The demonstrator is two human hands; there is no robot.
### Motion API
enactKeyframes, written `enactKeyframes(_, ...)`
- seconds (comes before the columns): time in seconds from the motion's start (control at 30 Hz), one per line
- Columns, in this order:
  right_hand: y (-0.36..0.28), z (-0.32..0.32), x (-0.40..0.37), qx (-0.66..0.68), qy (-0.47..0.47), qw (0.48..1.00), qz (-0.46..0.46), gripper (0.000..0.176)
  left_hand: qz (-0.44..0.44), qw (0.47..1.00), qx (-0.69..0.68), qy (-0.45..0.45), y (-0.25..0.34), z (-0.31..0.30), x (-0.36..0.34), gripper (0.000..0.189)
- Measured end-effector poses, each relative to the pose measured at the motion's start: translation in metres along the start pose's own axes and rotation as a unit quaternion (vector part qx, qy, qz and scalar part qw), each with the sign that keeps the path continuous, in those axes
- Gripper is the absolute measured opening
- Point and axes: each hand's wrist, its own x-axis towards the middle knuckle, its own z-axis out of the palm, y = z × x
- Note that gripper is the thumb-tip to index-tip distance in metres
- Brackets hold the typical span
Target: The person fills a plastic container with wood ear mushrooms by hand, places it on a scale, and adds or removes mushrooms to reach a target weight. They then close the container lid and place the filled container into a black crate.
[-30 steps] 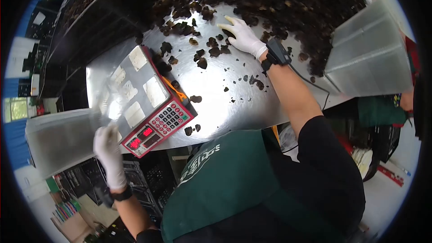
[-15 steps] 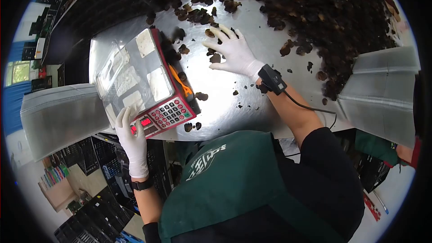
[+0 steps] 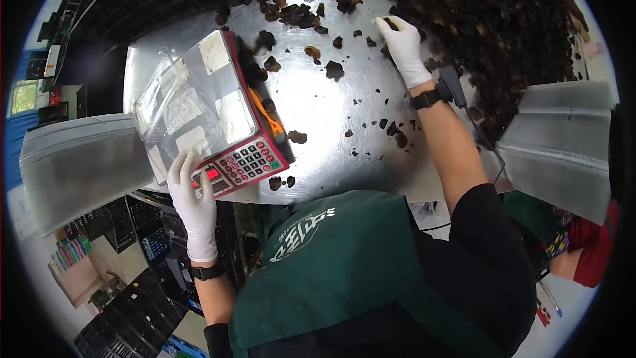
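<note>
My left hand (image 3: 192, 192), in a white glove, rests at the front edge of a red digital scale (image 3: 248, 164), its fingers apart beside the lit display. A clear plastic bag (image 3: 173, 103) lies on the scale's plate. My right hand (image 3: 403, 45), also gloved, is over the metal table beside the large heap of dark, curled pieces (image 3: 490, 20). Its fingers are bent together at the tips, and whether anything is between them is too small to make out. Scattered dark pieces (image 3: 334, 70) lie to its left.
An orange-handled tool (image 3: 267, 114) lies along the scale's right side. Grey folded panels (image 3: 563, 146) stand at the right, with another (image 3: 86, 166) at the left. Black crates (image 3: 126, 325) are at the lower left. Part of another person (image 3: 591, 252) shows at the lower right.
My right hand has moved right and up from the middle of the table, and its spread fingers have drawn together. Some dark pieces lie in different spots. My left hand stays at the scale.
</note>
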Motion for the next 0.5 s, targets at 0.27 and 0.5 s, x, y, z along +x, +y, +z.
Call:
enactKeyframes(0.27, -0.052, 0.009, -0.067, -0.120, -0.207, 0.952, -0.189, 0.033, 0.000, 1.000, -0.022, 0.013, -0.001, 0.003, 0.003, 0.047)
enactKeyframes(0.5, -0.062, 0.045, -0.077, -0.247, -0.254, 0.912, -0.205, 0.025, -0.014, 0.998, -0.035, 0.039, -0.010, -0.002, -0.001, 0.039)
